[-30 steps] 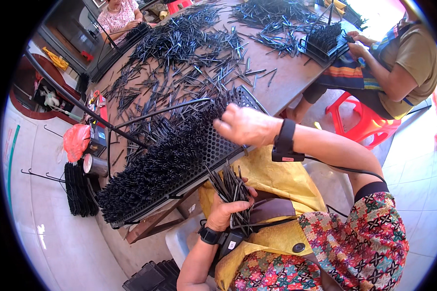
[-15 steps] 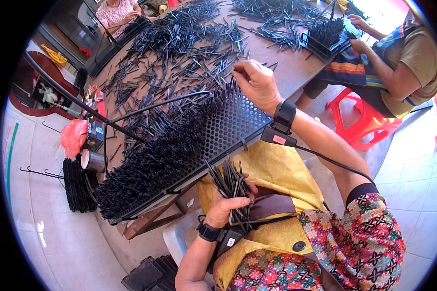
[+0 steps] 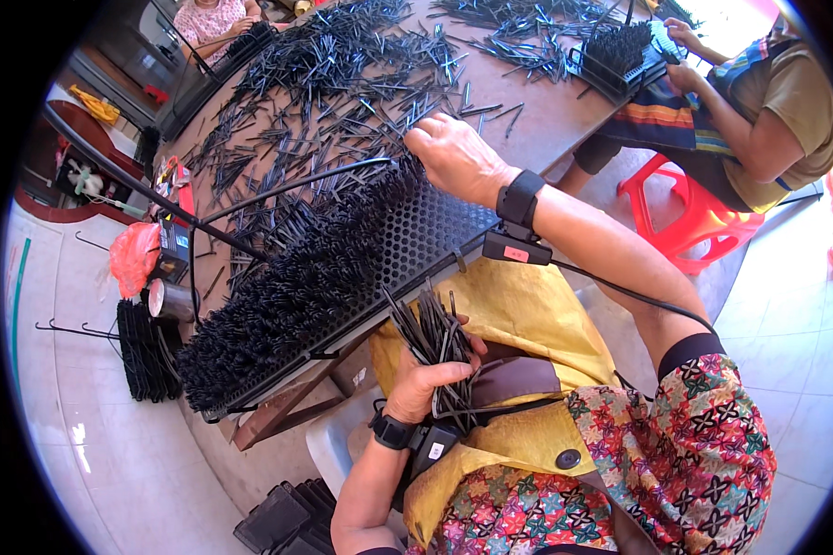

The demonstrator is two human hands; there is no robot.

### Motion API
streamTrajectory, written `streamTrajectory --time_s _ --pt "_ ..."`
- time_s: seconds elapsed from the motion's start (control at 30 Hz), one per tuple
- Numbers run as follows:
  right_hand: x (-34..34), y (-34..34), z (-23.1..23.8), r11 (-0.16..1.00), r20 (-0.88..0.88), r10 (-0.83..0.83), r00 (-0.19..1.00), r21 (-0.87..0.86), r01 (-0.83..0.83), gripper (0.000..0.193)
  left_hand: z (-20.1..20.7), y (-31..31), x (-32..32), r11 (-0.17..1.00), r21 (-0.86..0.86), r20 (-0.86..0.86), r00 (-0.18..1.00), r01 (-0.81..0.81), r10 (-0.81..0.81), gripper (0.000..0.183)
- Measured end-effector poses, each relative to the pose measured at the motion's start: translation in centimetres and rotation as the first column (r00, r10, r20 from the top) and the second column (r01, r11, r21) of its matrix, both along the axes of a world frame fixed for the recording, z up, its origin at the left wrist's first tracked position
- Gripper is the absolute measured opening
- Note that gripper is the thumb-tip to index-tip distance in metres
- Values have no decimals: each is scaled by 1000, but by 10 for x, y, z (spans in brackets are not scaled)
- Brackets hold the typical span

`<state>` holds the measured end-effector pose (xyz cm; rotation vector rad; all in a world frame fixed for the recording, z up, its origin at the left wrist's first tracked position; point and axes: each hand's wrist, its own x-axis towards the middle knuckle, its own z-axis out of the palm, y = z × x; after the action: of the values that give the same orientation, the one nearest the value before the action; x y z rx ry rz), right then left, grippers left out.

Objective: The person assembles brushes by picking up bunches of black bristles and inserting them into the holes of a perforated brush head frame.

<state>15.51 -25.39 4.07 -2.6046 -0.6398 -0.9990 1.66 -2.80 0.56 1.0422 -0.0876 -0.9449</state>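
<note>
Left hand (image 3: 426,384) is gripping a bunch of sticks (image 3: 435,344); right hand (image 3: 455,157) is pinching loose ones on the desk (image 3: 565,111) beside the tray (image 3: 426,242).

Your left hand (image 3: 428,381) is closed around a bunch of thin black plastic sticks (image 3: 432,344), held low over your lap; they fan upward and outward from your fist, with shorter ends poking out below it. Just beyond that bunch lies a black perforated metal tray (image 3: 428,242), tilted and resting on the near edge of the brown worktop (image 3: 565,111). Its left and middle holes are packed with upright black sticks, while the right part shows bare holes. Your right hand (image 3: 453,157) reaches past the tray's far edge, fingers down among the loose black sticks (image 3: 342,83) scattered in a broad heap across the worktop.
</note>
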Motion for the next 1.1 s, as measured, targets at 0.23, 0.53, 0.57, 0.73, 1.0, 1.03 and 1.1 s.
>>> streamTrajectory --time_s 0.23,0.53,0.57,0.73,1.0,1.03,1.1 --pt "6 -4 4 993 -207 -56 977 93 77 5 1 0 -1 1000 -22 -16 1000 -5 4 61" --pt "-96 17 10 848 -510 300 806 529 19 29 -4 1 -1 999 -45 -17 1000 0 -1 63" --pt "-106 18 7 807 -557 348 754 587 61 27 -4 1 -1 999 -51 -10 1000 2 -3 62" --pt "-127 22 -12 617 -575 494 652 760 202 25 -1 0 0 998 -55 15 1000 10 -10 60" --pt "-157 39 -19 811 -374 409 832 568 -143 16 -4 -1 -3 1000 -2 44 999 -4 4 41" --pt "-157 41 -10 786 -488 437 756 616 -57 15 -9 2 -2 999 37 44 999 15 -17 41" --pt "-153 46 -2 712 -559 537 632 702 16 17 -14 9 -3 997 73 64 998 10 -15 42"
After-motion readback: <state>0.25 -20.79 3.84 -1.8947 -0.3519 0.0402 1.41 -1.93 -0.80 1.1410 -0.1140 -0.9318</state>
